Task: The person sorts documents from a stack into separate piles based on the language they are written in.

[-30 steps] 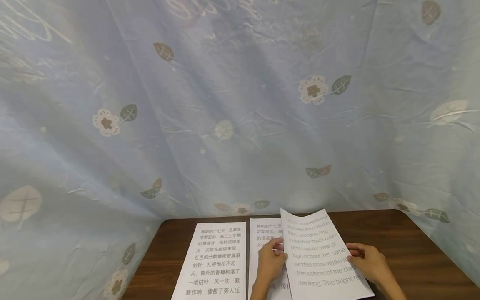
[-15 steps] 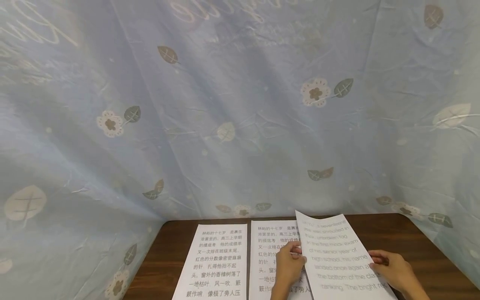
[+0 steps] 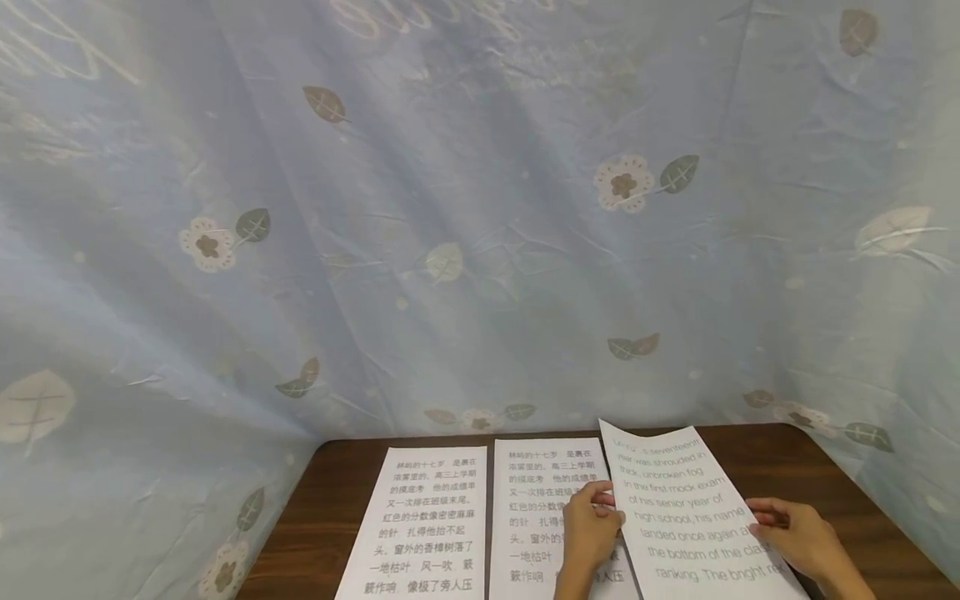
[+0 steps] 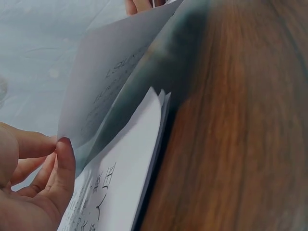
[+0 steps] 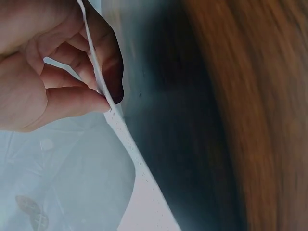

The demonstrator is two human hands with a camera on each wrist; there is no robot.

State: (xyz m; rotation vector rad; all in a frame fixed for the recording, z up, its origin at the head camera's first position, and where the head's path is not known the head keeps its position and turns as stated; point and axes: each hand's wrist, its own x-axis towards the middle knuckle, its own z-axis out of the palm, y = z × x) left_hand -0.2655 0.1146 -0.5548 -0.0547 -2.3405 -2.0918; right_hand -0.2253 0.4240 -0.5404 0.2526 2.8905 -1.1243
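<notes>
Between my two hands is a white sheet of paper (image 3: 675,517) printed with large English text, raised above the table and slightly bowed. My left hand (image 3: 591,529) pinches its left edge between thumb and fingers. On the opposite edge, my right hand (image 3: 802,537) pinches the sheet the same way; the right wrist view shows the thumb and fingers (image 5: 109,77) on either side of the thin paper. Beneath the left hand lies a stack of paper (image 3: 525,533) with Chinese print, its loose corners lifting a little in the left wrist view.
A second paper with Chinese print (image 3: 427,525) lies at the left, a narrow gap from the middle one. All rest on a dark brown wooden table (image 3: 847,500). A pale blue curtain (image 3: 480,250) with leaves and flowers hangs behind and around the table.
Both hands have carried the English-printed sheet to the right, uncovering more of the middle Chinese-printed paper. The grip at both edges stays the same.
</notes>
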